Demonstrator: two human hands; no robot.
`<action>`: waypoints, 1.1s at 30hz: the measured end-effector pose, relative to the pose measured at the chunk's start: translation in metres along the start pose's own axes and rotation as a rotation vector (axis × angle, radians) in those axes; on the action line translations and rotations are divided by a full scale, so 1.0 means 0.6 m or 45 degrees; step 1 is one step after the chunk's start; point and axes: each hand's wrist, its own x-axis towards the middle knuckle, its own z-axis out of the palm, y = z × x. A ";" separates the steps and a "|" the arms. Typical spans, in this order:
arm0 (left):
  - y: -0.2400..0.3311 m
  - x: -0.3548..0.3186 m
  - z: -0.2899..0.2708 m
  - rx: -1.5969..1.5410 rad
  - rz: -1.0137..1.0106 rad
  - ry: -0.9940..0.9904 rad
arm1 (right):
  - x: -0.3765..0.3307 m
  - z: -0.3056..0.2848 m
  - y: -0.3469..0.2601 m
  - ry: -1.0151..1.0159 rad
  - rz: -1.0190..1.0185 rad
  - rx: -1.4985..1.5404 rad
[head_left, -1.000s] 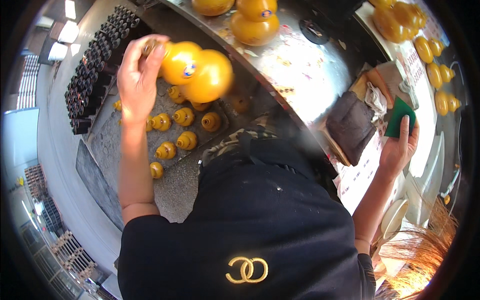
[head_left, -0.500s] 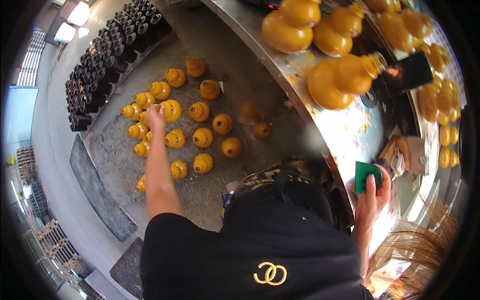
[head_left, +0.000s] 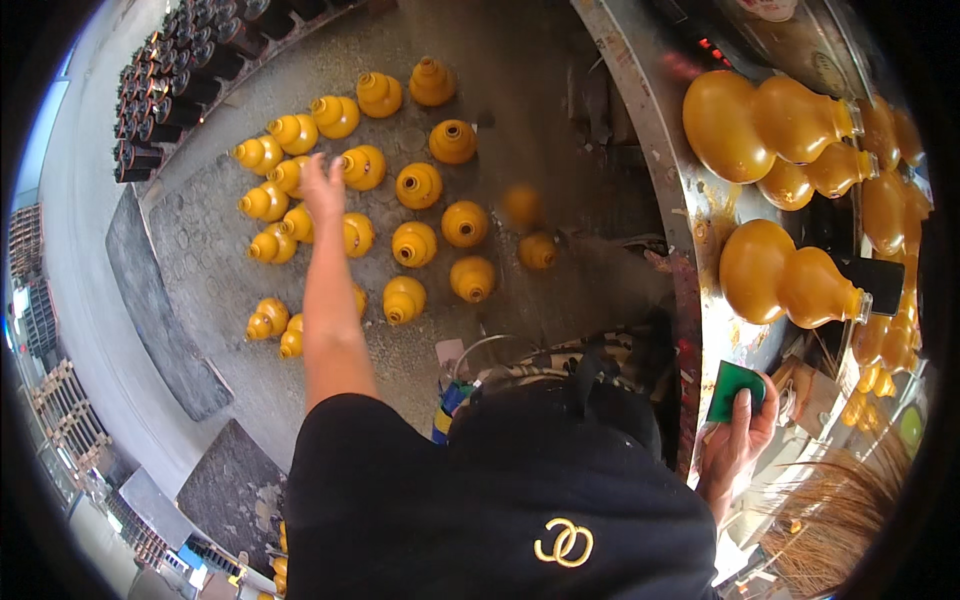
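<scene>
My left hand (head_left: 323,190) reaches out over several rows of yellow gourd-shaped bottles standing on the floor. Its fingers are spread and appear to hold nothing. Just right of the fingertips stands one yellow gourd-shaped bottle (head_left: 365,168); another bottle (head_left: 288,177) is close on their left. My forearm covers part of the rows nearer to me. At the bench on the right, my right hand (head_left: 735,447) grips a thin, flat green piece (head_left: 733,390) with a rounded corner, the thumb lying across its face. What it is made of I cannot tell.
Larger glossy amber gourd bottles (head_left: 757,270) lie along the bench (head_left: 690,225), their clear necks pointing right. Dark cylindrical containers (head_left: 190,85) are packed together at the far left. A dark slab (head_left: 165,320) lies on the floor. Blurred yellow bottles (head_left: 522,206) stand near the bench.
The whole view has shifted, so the bench shows farther right. My left fingers have come off the neck of a yellow bottle and spread. The right hand still holds the green piece.
</scene>
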 end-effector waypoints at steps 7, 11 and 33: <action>-0.185 -0.081 -0.122 0.391 -0.314 -0.050 | 0.002 0.023 0.003 -0.103 0.063 0.016; -0.190 -0.077 -0.110 0.180 -0.283 0.205 | -0.013 0.052 -0.022 -0.053 0.123 0.106; 0.415 0.131 -0.457 -0.441 0.506 0.270 | -0.056 -0.085 -0.037 -0.044 -0.017 0.082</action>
